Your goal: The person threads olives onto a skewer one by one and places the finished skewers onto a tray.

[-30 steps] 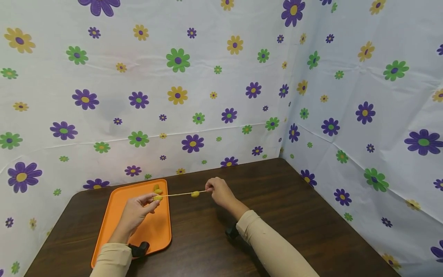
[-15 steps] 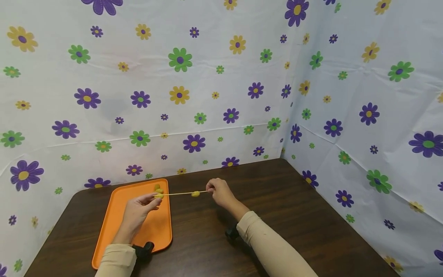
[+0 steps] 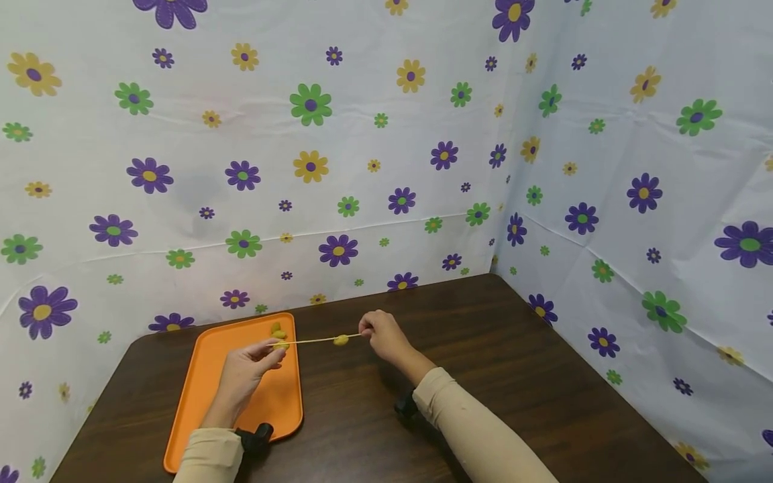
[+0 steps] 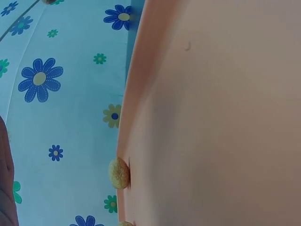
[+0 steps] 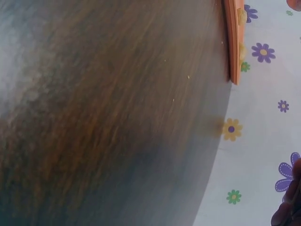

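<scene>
A thin yellow string [image 3: 317,340] runs taut between my two hands, over the tray's right edge and the table. My left hand [image 3: 243,376] pinches its left end, where an oval yellow bead-like piece [image 3: 281,345] shows at the fingertips. A second oval yellow piece [image 3: 341,340] sits on the string close to the right hand. My right hand [image 3: 385,335] pinches the string's right end between thumb and fingers. In the wrist views only parts of the hands show at the edges.
An orange tray [image 3: 208,376] lies beneath the left hand. Near its far right corner rest loose yellow pieces [image 3: 278,331], one oval piece [image 4: 119,173] also showing in the left wrist view. The dark wooden table [image 3: 483,389] meets flower-patterned sheets [image 3: 374,261] behind and right.
The left hand and forearm have shifted slightly to the right, partly along with a small camera motion. The string stays taut and the right hand keeps nearly the same place.
</scene>
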{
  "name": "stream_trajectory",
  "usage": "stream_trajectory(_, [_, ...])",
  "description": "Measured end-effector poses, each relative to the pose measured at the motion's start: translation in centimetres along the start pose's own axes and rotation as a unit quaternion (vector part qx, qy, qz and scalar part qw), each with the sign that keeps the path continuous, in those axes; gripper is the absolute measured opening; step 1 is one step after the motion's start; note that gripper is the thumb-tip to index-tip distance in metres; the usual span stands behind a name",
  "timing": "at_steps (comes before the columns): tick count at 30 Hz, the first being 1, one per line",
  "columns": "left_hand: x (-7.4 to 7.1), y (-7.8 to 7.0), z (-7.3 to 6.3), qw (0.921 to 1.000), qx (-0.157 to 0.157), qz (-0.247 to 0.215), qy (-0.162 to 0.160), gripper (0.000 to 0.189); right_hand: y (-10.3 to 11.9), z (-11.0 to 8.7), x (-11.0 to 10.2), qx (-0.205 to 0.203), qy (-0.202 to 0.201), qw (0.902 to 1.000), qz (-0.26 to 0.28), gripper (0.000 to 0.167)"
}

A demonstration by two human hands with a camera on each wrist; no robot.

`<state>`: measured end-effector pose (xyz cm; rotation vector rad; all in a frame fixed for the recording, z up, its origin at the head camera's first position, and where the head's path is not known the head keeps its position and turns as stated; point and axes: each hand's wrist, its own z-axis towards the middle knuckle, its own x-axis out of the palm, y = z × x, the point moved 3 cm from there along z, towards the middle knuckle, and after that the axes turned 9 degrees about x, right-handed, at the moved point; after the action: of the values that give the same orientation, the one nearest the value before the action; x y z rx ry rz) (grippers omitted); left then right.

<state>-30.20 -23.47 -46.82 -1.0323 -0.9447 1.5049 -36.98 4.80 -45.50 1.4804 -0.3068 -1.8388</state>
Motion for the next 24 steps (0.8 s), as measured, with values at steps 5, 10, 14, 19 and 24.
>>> stream_trajectory(5, [0.0, -0.3, 0.0, 1.0000, -0.001, -0.005, 0.006, 0.041, 0.4, 0.1, 0.0, -0.005, -0.001, 1.0000, -0.001, 0.022])
stream_trajectory(10, [0.1, -0.5, 0.1, 0.9998, -0.008, 0.006, 0.015, 0.041, 0.7, 0.2, 0.0, 0.004, 0.006, 1.0000, 0.004, 0.023])
stream_trajectory(14, [0.2, -0.6, 0.2, 0.9997, -0.004, 0.016, 0.019, 0.037, 1.0, 0.2, -0.1, 0.004, 0.010, 0.9999, 0.011, 0.025])
stream_trajectory(19, [0.3, -0.7, 0.3, 0.9994, 0.011, 0.024, 0.020, 0.032, 1.3, 0.2, -0.1, -0.008, 0.007, 0.9999, 0.009, 0.024])
stream_trajectory(24, [0.4, -0.6, 0.2, 0.9996, 0.018, 0.011, 0.017, 0.028, 1.5, 0.1, 0.2, -0.019, 0.004, 0.9998, 0.004, 0.024])
